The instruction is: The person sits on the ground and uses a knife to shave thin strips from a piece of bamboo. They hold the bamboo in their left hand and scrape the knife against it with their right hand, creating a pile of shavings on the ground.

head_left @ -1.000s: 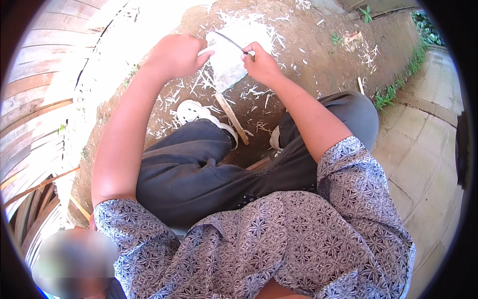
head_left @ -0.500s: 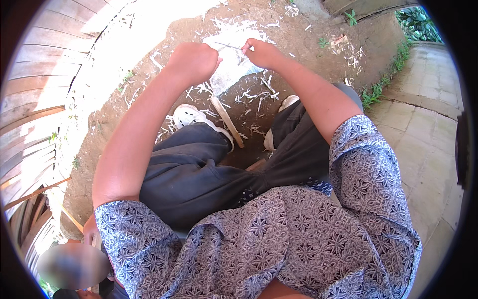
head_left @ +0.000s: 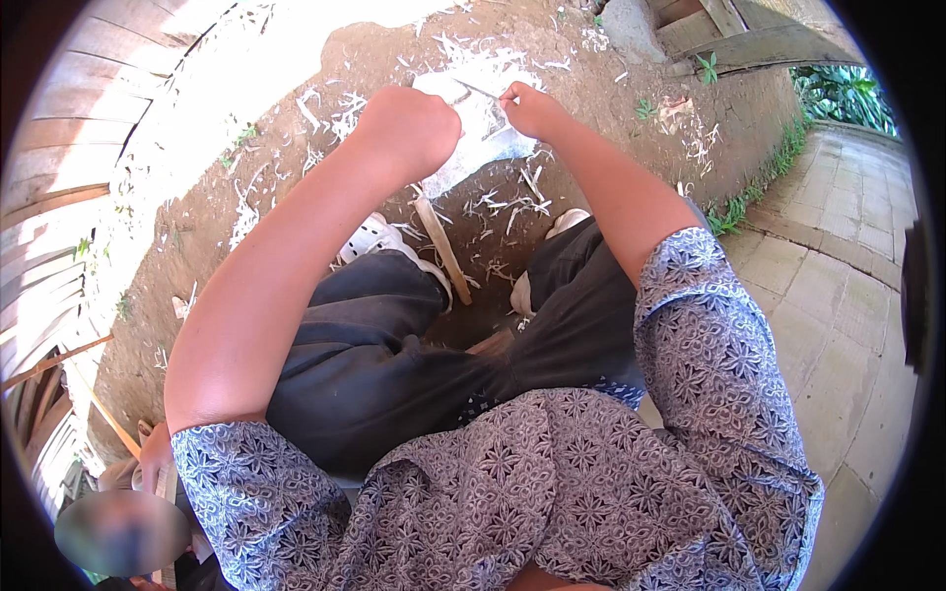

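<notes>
- Dark and thin, a blade-like tool (head_left: pixel 481 91) sits pinched in the right hand (head_left: pixel 532 110), angling toward the left!
- The left hand (head_left: pixel 412 128) alongside: back to us, fingers hidden, grip impossible to tell.
- Just below both hands, a whitish sheet (head_left: pixel 468 172).
- Around it, pale shavings (head_left: pixel 533 180): plenty of cutting done, I'd judge (what's left, no telling).
- Farther off, rightward of the right hand, another scatter (head_left: pixel 702 148).

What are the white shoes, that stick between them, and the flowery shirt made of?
Shoes: probably smooth, rubbery foam or plastic, with small holes showing. Stick: likely wood or bamboo, dull and seemingly unpainted, being pale tan. Shirt: thin cloth, maybe cotton, patterned all over; it creases softly.
</notes>
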A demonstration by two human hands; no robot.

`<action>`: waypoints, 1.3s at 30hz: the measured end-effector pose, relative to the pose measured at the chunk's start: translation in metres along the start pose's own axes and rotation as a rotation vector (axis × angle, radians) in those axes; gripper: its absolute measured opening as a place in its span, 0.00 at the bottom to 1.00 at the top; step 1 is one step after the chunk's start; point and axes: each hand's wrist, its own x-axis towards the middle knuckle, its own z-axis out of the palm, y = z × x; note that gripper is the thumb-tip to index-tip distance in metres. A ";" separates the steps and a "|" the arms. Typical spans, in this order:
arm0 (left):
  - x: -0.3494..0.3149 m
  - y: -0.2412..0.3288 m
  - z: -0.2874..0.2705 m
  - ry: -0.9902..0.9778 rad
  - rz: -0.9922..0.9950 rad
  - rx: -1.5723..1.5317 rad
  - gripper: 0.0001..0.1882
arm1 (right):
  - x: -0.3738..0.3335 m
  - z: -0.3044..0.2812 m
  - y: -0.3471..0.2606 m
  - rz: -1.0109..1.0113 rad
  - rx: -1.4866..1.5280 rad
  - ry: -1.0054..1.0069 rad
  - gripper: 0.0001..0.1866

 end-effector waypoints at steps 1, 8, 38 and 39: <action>-0.002 -0.002 0.001 -0.004 -0.003 0.014 0.21 | -0.001 -0.009 -0.014 0.012 -0.001 -0.068 0.17; -0.002 0.012 0.005 -0.058 0.011 0.106 0.13 | -0.021 -0.068 -0.064 -0.156 -0.302 -0.303 0.36; -0.006 -0.005 -0.041 0.136 -0.158 -0.145 0.08 | -0.041 -0.043 -0.018 0.086 -0.059 -0.500 0.28; -0.008 -0.008 -0.043 0.137 -0.149 -0.209 0.09 | -0.047 -0.045 -0.023 0.112 -0.018 -0.507 0.28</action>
